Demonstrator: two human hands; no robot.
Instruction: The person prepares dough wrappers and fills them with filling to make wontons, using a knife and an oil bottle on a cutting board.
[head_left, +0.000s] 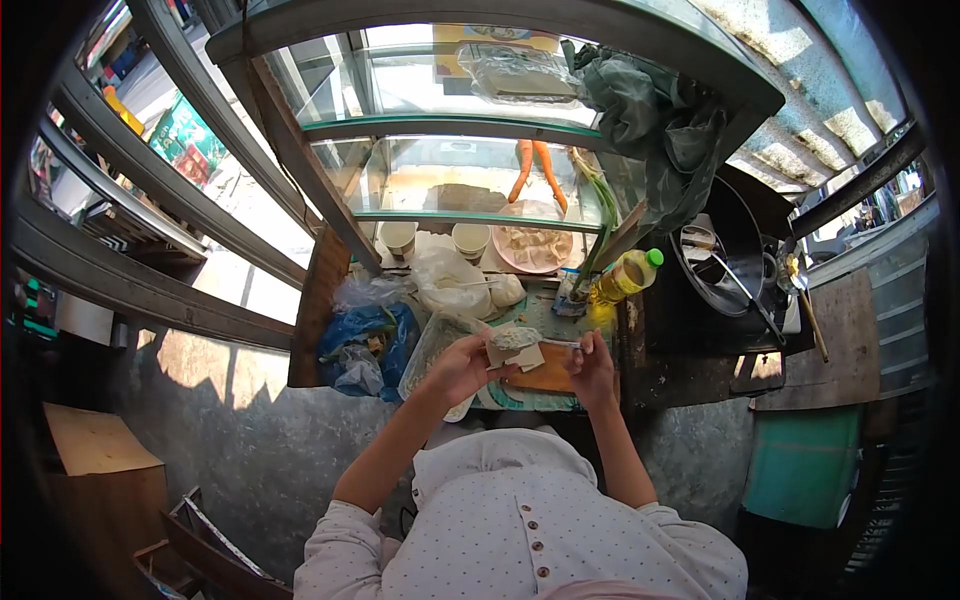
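Passage lies open from the near edge over the orange board. The yellow bottle and stalk-filled cup obstruct the far right, the blue bag the left; the lower glass shelf limits reach from above farther back.

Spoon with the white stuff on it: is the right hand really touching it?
Touching. The head view shows the right hand's fingers closed around the end of the spoon's handle.
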